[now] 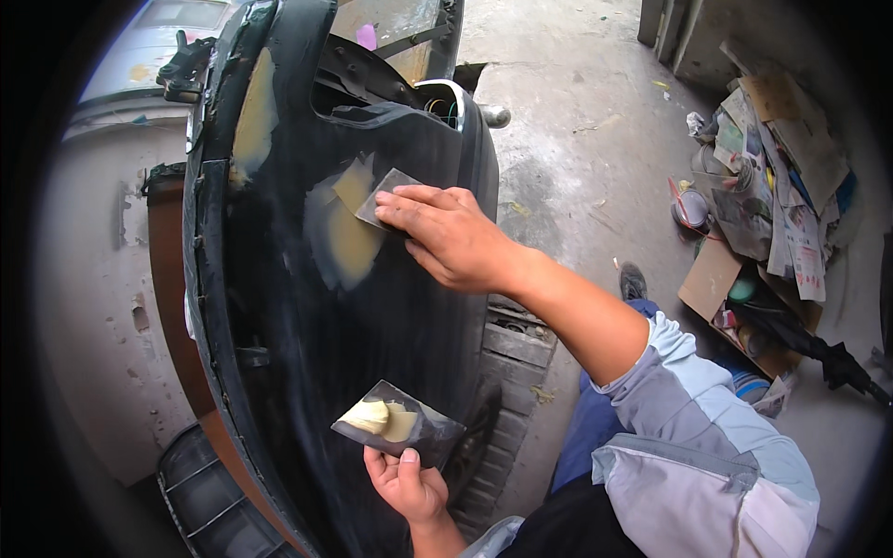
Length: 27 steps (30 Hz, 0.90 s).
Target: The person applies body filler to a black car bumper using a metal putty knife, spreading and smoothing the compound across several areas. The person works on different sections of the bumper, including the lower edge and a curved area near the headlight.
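My right hand [446,231] grips a thin flat putty spreader [381,197], its fingers pressed on the plate. The spreader's edge meets a yellowish patch of filler [349,237] on a dark car body panel [307,344]. Lower down, my left hand [409,484] pinches a flat, dark mixing plate [437,432] by its near edge. A pale yellow lump of filler [367,416] and a thinner smear lie on that plate. Another yellowish filler patch [255,121] runs along the panel's upper left edge.
An open lamp recess [437,102] with bare wires lies at the panel's far end. On the concrete floor at right are a paper pile [781,158], a can [690,208], a cardboard box [714,279] and a black umbrella [828,358]. My shoe [633,281] shows beside the car.
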### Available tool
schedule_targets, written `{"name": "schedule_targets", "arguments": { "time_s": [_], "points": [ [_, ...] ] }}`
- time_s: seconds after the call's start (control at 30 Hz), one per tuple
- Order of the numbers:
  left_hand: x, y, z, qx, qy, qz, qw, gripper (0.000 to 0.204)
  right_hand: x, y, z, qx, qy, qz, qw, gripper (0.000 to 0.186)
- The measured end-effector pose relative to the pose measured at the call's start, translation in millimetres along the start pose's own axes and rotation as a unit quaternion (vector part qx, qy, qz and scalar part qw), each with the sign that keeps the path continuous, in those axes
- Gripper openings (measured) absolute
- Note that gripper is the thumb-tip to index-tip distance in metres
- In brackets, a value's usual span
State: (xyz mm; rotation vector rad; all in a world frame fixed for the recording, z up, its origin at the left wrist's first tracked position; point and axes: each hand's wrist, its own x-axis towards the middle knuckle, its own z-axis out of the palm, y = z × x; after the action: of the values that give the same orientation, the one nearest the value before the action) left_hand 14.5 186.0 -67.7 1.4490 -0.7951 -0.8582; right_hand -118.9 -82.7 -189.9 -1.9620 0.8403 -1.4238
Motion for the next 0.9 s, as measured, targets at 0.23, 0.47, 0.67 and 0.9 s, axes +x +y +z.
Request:
{"name": "schedule_targets", "arguments": {
  "time_s": [0.23, 0.47, 0.67, 0.9],
  "points": [
    [3, -1, 2, -0.009, -0.003, 0.0, 1.0, 0.062, 27, 2, -12, -0.012, 0.067, -0.02, 0.997, 0.052],
    [1, -6, -10, -0.025, -0.009, -0.013, 1.0, 0.063, -15, -7, 23, 0.055, 0.079, 0.036, 0.995, 0.053],
    [4, -6, -18, -0.02, -0.022, -0.004, 1.0, 0.063, -51, -32, 54, 0.084, 0.086, 0.09, 0.989, 0.058],
    [8, -1, -13, -0.016, -0.038, -0.006, 0.999, 0.063, -63, -52, 34, 0.06, 0.017, 0.133, 0.989, 0.066]
  ]
}}
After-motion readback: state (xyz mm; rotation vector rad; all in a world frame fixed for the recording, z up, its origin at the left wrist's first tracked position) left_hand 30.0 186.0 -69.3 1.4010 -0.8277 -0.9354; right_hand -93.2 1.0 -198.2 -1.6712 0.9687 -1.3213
